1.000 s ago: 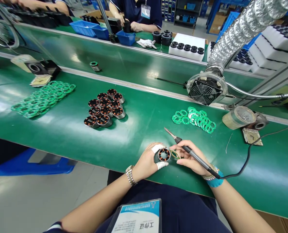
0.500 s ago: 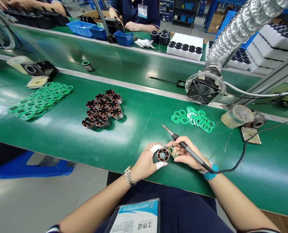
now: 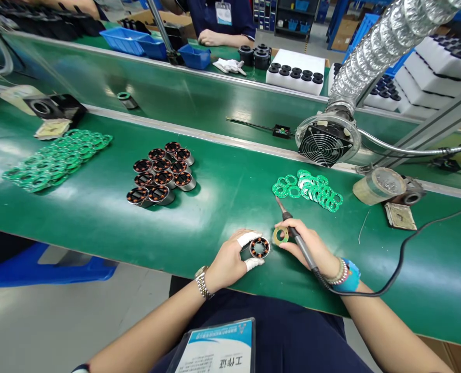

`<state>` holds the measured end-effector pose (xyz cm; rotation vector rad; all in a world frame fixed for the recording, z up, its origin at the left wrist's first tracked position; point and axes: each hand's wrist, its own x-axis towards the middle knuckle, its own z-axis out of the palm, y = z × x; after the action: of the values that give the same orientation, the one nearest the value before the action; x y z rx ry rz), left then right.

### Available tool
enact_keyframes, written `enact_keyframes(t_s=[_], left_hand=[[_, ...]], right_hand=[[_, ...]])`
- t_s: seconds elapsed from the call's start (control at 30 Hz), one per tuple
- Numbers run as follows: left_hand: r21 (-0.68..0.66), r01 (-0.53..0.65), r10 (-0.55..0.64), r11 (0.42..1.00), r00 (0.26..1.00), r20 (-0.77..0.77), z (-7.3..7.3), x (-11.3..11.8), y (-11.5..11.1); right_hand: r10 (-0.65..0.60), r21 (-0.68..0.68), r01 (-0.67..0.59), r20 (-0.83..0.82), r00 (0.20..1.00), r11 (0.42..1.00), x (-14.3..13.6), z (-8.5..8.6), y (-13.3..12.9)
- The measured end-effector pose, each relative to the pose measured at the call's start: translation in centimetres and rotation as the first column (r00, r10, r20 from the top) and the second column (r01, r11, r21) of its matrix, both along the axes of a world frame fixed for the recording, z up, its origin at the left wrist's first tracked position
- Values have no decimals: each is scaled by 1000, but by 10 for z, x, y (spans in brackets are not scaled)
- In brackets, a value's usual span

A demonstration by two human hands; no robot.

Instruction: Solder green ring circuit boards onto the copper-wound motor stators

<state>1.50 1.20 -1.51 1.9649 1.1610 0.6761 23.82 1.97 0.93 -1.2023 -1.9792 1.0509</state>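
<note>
My left hand (image 3: 232, 256), with white covers on thumb and finger, is closed around a motor stator (image 3: 260, 248) whose copper windings face up. Just to its right, my right hand (image 3: 311, 246) pinches a ring-shaped circuit board (image 3: 280, 236) by its edge, a small gap away from the stator. A soldering iron (image 3: 301, 243) also rests in that right hand, its tip pointing up and away toward the loose boards. More green ring boards (image 3: 316, 189) lie beyond my right hand. Several copper-wound stators (image 3: 162, 173) stand grouped to the left.
Rows of green boards (image 3: 55, 160) lie at far left. A fume fan (image 3: 323, 146) with a foil duct hangs at the back. A plastic cup (image 3: 378, 186) and a sponge tray (image 3: 400, 215) stand at right. The iron's cable (image 3: 399, 264) loops over the bench. A co-worker (image 3: 222, 26) sits opposite.
My right hand has moved slightly right, away from the stator, and turned the ring board so its flat face shows. The iron now points more upright. My left hand keeps its hold.
</note>
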Motion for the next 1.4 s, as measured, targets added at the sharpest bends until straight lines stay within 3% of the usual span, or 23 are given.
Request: enact_keyframes(t_s=[0.17, 0.33, 0.5, 0.7, 0.87, 1.17, 1.4], left_hand=[[-106, -82, 83, 991, 997, 1, -3, 1, -3], [-96, -77, 79, 992, 997, 8, -2, 1, -5], [-63, -57, 58, 996, 998, 7, -2, 1, -5], [81, -16, 11, 997, 999, 53, -5, 1, -4], [272, 61, -93, 960, 990, 107, -6, 3, -5], [252, 37, -59, 967, 995, 83, -4, 3, -5], [253, 44, -65, 966, 995, 77, -4, 2, -2]], right_hand=[[89, 146, -119, 197, 976, 982, -9, 13, 4], [78, 141, -93, 111, 991, 986, -12, 16, 2], [52, 197, -54, 17, 999, 979, -16, 20, -4], [103, 281, -160, 208, 973, 946, -24, 14, -4], [50, 327, -165, 333, 942, 931, -32, 13, -6], [-91, 500, -169, 454, 886, 849, -40, 12, -9], [-109, 450, -105, 424, 899, 887, -43, 9, -7]])
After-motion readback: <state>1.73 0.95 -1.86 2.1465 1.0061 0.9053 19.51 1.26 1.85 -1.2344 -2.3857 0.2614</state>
